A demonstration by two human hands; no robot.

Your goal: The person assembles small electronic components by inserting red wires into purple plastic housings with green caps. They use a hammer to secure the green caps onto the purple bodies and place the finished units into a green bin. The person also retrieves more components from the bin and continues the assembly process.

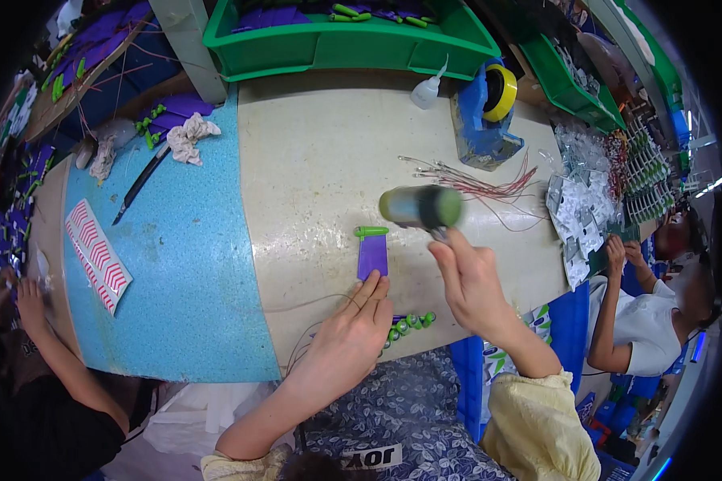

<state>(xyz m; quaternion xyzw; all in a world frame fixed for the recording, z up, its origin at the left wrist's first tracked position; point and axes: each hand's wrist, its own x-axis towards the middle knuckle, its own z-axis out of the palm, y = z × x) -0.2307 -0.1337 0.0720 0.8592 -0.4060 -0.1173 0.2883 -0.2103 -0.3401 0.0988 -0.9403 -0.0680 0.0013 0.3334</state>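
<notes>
My left hand (353, 325) reaches to the middle of the table with its fingers stretched out and their tips pressing the near end of a flat purple piece (373, 256). A small bright-green cylindrical part (371, 232) sits across the far end of that piece. To the right, my right hand (473, 280) is closed round the handle of a mallet. The mallet's green and black head (419, 207), blurred by motion, hangs above the table beside the green part. Several purple and green pieces (409, 324) lie by my left wrist at the table's near edge.
A green bin (349, 50) stands at the back. Near it are a white squeeze bottle (427, 92) and a blue tape dispenser (469, 120). Red wires (473, 180) lie at right, beside bagged parts (578, 212). A knife (140, 183) rests on the blue mat (176, 280). Other people sit at both sides.
</notes>
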